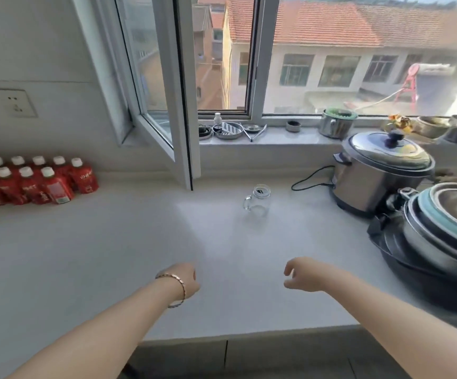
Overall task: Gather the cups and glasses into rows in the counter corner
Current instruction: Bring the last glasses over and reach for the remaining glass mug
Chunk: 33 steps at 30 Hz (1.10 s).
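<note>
A clear glass mug (258, 199) with a handle on its left stands upright on the white counter (112, 255), below the window. Both my hands hover over the counter nearer the front edge, well short of the mug. My left hand (184, 280), with a bracelet on the wrist, has its fingers curled in and holds nothing. My right hand (302, 274) has its fingers loosely bent and apart, also holding nothing. No other cup or glass shows on the counter.
Red bottles (33, 180) with white caps stand in rows at the back left. An open window sash (183, 149) juts over the counter. A steel cooker (377, 170) and stacked pans (440, 231) fill the right side. Small dishes line the sill (262, 138).
</note>
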### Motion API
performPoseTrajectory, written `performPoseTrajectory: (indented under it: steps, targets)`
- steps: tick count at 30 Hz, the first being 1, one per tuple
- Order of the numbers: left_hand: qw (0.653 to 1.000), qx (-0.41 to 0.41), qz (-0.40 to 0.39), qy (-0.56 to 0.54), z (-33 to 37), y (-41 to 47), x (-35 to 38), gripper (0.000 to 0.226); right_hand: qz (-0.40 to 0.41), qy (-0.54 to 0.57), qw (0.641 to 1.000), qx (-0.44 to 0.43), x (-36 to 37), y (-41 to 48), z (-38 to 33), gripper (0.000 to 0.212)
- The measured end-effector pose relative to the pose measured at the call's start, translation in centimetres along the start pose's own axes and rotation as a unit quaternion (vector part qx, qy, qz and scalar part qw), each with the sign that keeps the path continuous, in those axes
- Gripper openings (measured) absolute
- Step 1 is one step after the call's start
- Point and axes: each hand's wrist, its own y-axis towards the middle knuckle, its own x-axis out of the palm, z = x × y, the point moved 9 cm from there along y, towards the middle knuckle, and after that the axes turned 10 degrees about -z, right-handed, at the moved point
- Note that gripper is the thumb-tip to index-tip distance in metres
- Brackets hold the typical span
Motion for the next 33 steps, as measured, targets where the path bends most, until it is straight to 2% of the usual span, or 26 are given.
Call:
performPoseTrajectory:
  steps: [4, 8, 11, 15, 17, 20, 24, 27, 33]
  targets:
    - [1.000, 0.010, 0.008, 0.005, 2.5, 5.1, -3.7, 0.023, 0.022, 0.008, 1.000, 0.014, -4.5, 4.9, 1.6, 0.044]
    - [0.999, -0.002, -0.006, -0.035, 3.6, 9.3, -4.6, 0.022, 0.083, 0.044, 0.996, 0.009, -9.1, 9.9, 2.2, 0.050]
    - [0.998, -0.027, -0.010, -0.061, 3.5, 11.9, -4.8, 0.024, 0.131, 0.122, 0.984, -0.009, -13.0, 14.1, 2.0, 0.059]
    - [0.990, -0.083, 0.009, -0.117, 2.5, 13.9, -4.7, 0.004, 0.167, 0.256, 0.952, -0.019, -17.5, 19.5, 1.5, 0.077]
    - [0.981, -0.115, 0.017, -0.155, 1.8, 14.3, -4.5, 0.010, 0.154, 0.291, 0.944, -0.018, -18.5, 22.2, 0.9, 0.082]
    - [0.966, -0.158, 0.029, -0.201, 0.8, 14.4, -4.1, 0.016, 0.126, 0.274, 0.953, -0.028, -18.7, 25.6, -0.1, 0.081]
    - [0.950, -0.203, 0.034, -0.237, -0.4, 13.2, -2.4, 0.005, 0.165, 0.245, 0.954, -0.054, -18.6, 27.3, 0.3, 0.070]
    - [0.940, -0.233, 0.035, -0.248, -1.4, 11.6, -1.2, 0.005, 0.166, 0.224, 0.954, -0.109, -18.9, 27.6, 0.4, 0.068]
    - [0.908, -0.285, 0.036, -0.303, -3.2, 6.1, 3.0, 0.015, 0.094, 0.122, 0.955, -0.252, -17.2, 23.9, -3.2, 0.064]
